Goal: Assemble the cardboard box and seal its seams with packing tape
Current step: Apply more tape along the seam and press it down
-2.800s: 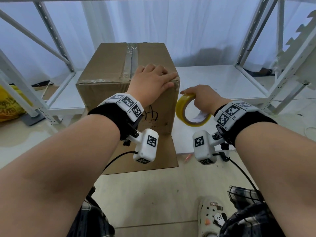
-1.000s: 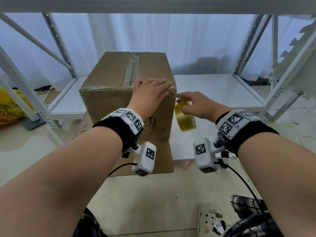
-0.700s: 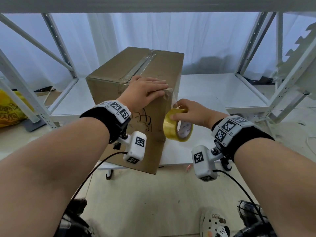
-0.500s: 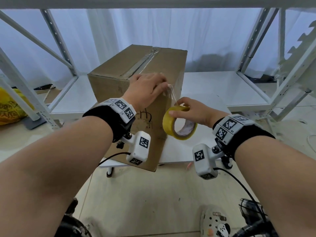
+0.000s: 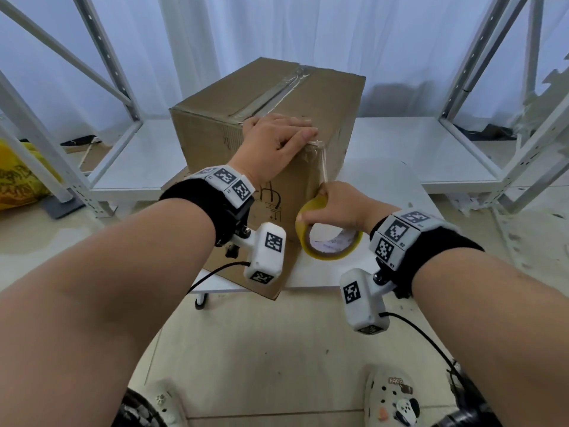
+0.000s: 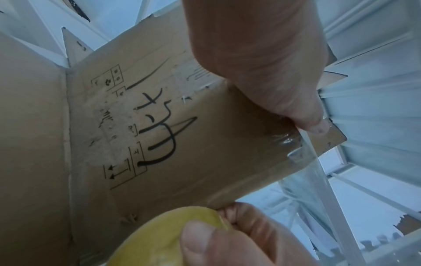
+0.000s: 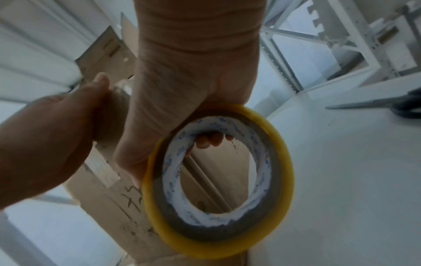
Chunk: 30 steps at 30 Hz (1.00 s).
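Note:
The brown cardboard box stands on a low white table, one vertical corner turned toward me. Its top seam carries tape. My left hand lies flat on the top at the near corner, fingers pressing the tape end down there. A clear tape strip runs from that corner down the edge to the yellow tape roll, which my right hand grips. The left wrist view shows the strip leaving the corner, and the roll below. In the right wrist view my fingers curl through the roll.
White metal shelving frames stand left and right, with low shelves behind the box. Scissors lie on the white table to the right. A yellow bag sits on the floor at far left. My shoes are on the tiled floor.
The box has turned so a corner faces me. My right hand has drawn the roll down along that corner edge, paying out tape. The left hand stays on the top corner.

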Available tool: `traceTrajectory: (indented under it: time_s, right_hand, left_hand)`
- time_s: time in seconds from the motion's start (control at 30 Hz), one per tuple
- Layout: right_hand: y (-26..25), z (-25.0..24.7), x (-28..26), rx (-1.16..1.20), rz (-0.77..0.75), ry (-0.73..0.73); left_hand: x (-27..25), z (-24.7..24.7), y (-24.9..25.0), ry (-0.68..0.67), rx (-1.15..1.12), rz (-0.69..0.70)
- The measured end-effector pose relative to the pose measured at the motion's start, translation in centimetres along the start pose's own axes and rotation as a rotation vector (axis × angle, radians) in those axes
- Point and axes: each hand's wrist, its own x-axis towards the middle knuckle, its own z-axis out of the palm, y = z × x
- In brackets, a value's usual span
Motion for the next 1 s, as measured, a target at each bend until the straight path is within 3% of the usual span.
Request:
traceTrajectory:
  time_s: [0.2, 0.33, 0.5, 0.6, 0.7, 0.83, 0.9, 1.0]
  right_hand:
    - [1.1, -0.5, 0.3, 0.085, 0.065, -0.045]
    - [1.8, -1.2, -1.4, 0.146, 0.070, -0.047]
    - [2.4, -2.4, -3.5, 0.178, 0.104, 0.070]
    - [3.4, -2.8, -4.8, 0.033, 0.160, 0.222]
    - [5.3, -3.1, -5.7, -0.112, 0.259, 0.258]
    - [7.9, -3.5, -7.3, -0.148, 0.417, 0.263]
    - [8.7, -3.2, -8.5, -0.146, 0.495, 0.219]
    - [10.3, -2.3, -9.3, -0.205, 0.578, 0.140]
  left_hand:
    - [-0.6, -0.5, 0.2, -0.103, 0.197, 0.036]
    - [-2.1, -0.3, 1.5, -0.136, 0.333, -0.031]
    - [-4.2, -0.1, 4.2, -0.107, 0.351, -0.159]
    - [-5.1, 0.4, 5.8, -0.082, 0.346, -0.223]
    - [-5.8, 1.0, 7.2, -0.020, 0.322, -0.275]
    - [-7.0, 2.3, 9.0, 0.094, 0.312, -0.212]
    - [-7.4, 3.1, 10.2, 0.038, 0.196, -0.210]
    - [-7.4, 4.7, 12.1, -0.168, 0.089, -0.296]
